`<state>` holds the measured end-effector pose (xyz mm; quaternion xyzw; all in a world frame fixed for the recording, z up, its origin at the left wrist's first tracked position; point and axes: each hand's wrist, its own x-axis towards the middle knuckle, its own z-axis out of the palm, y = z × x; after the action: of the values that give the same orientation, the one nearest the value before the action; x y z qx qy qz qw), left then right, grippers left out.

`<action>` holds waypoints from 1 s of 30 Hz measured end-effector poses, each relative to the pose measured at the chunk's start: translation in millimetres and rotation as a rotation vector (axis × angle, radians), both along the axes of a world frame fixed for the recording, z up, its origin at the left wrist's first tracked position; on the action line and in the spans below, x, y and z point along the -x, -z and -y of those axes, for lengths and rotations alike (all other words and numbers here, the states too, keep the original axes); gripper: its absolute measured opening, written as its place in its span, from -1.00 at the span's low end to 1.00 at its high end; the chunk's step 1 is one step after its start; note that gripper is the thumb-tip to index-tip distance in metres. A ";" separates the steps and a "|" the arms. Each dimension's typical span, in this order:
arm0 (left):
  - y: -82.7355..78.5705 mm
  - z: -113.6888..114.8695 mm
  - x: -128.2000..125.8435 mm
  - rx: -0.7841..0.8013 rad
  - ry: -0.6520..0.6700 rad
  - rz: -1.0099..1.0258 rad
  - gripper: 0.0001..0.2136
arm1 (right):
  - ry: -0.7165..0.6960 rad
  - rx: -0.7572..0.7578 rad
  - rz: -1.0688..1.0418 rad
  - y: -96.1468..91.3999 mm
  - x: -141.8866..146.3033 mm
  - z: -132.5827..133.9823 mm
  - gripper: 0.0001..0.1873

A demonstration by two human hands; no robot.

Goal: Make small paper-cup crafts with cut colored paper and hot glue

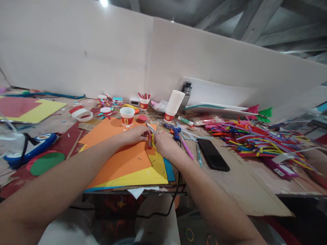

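My right hand point(165, 145) is closed around a pair of scissors point(150, 128) with a yellow handle, and the metal blades point up and to the left. Beside them my left hand point(136, 135) pinches a small dark-red strip point(149, 141); its fingertips are partly hidden. Both hands are low over orange paper point(120, 160), which lies on yellow paper point(157, 173) and blue sheets. A red-and-white paper cup point(127, 119) and a red disc point(142, 118) stand just beyond my left hand. A blue glue gun point(175, 132) lies beyond my right hand.
Stacked paper cups point(174, 105) lean near the wall, with a cup of red strips point(144, 103) to their left. A black phone point(213, 153) and a heap of pipe cleaners point(255, 134) lie to the right. A black cable point(176, 195) hangs over the table edge.
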<state>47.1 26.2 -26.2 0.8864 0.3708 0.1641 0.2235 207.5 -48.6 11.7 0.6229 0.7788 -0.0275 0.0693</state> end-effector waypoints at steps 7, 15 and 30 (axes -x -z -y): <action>-0.4 -12.6 6.7 -0.065 0.020 -0.121 -0.89 | -0.058 0.030 -0.072 -5.4 -10.9 -3.5 -0.71; -4.5 -9.2 5.8 -0.055 0.023 -0.167 -0.85 | 0.026 -0.097 -0.302 -8.9 -24.1 -3.9 -0.68; -1.8 -9.1 4.8 -0.035 -0.042 -0.167 -0.90 | -0.094 -0.252 -0.696 20.2 -11.7 -9.8 -0.80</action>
<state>42.3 35.3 -24.3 0.8928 0.4036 0.1008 0.1726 219.2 -38.9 -8.6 0.5436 0.7806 -0.1385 -0.2756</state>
